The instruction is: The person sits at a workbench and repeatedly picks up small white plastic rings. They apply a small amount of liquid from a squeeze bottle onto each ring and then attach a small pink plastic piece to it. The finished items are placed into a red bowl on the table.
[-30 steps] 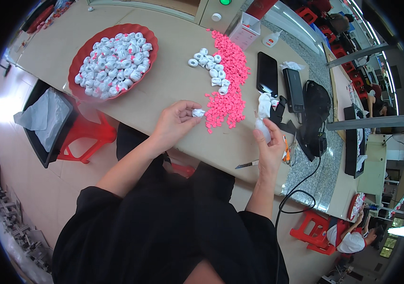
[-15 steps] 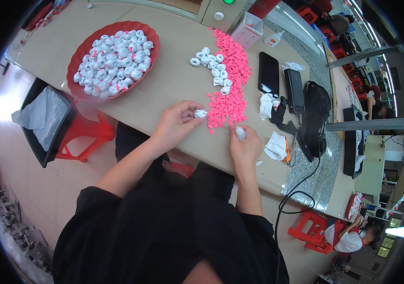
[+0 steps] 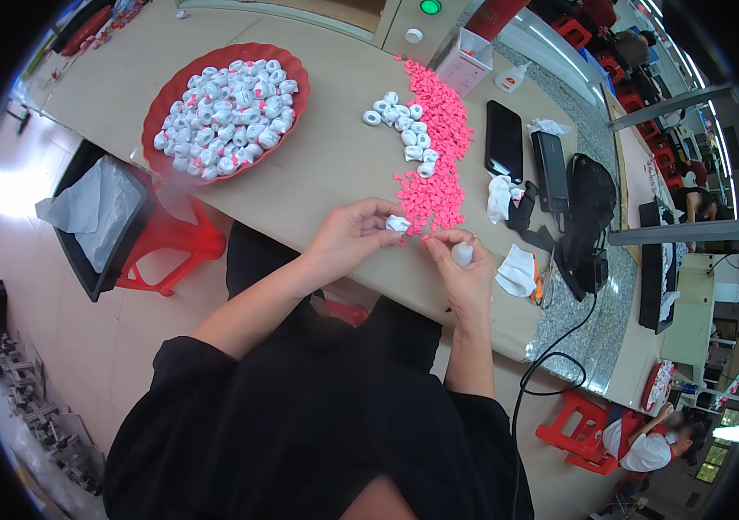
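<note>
My left hand (image 3: 356,232) pinches a small white hollow piece (image 3: 397,224) between thumb and fingertips, just above the table's near edge. To its right, my right hand (image 3: 465,276) is closed round a small white squeeze bottle (image 3: 462,253), whose upper end shows above the thumb. Its thumb and forefinger meet near the left hand; a small pink bit seems to be at their tips, too small to be sure of. Beyond both hands spreads a heap of small pink pieces (image 3: 434,195). Several white ring-shaped pieces (image 3: 406,121) lie along the heap's left side.
A red scalloped bowl (image 3: 151,143) full of white pieces with pink bits stands at the left. At the right lie a black phone (image 3: 504,143), a dark oblong device (image 3: 550,172), a black bag (image 3: 590,204) and white cloths (image 3: 517,271). A white box (image 3: 463,65) stands behind.
My hands have come closer together, the left with the white piece moving toward the right one. The whole view has shifted slightly.
</note>
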A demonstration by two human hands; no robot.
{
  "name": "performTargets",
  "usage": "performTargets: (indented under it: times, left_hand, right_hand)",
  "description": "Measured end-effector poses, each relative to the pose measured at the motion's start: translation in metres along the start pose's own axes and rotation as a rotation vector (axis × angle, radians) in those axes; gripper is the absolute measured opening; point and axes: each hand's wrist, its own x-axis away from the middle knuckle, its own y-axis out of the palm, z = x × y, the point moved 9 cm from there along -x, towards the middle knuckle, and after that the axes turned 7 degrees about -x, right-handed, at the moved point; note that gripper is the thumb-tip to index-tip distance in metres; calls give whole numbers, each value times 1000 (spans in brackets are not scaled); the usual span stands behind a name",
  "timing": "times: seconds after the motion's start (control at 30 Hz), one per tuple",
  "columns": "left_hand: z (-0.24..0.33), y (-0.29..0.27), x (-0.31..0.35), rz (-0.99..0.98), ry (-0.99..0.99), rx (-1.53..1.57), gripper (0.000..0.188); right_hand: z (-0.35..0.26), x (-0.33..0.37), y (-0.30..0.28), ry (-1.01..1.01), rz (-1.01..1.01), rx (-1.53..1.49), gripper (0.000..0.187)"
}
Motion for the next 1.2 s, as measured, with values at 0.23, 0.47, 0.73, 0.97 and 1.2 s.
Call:
performTargets:
  times: [0.23, 0.47, 0.73, 0.97, 1.2]
  left_hand:
    - [-3, 13, 5, -61, 35, 41, 25]
    - [-7, 10, 6, -48, 44, -6, 24]
    - [-12, 8, 4, -7, 38, -83, 21]
    - [-8, 11, 4, 46, 23, -26, 19]
    - [-7, 7, 2, 116, 103, 152, 24]
  right_hand:
    - [15, 2, 18, 16, -85, -108, 12]
    - [14, 0, 21, 44, -98, -67, 13]
    - [18, -1, 19, -13, 19, 36, 12]
    - [24, -9, 20, 56, 106, -218, 7]
    - [10, -5, 27, -197, 214, -226, 12]
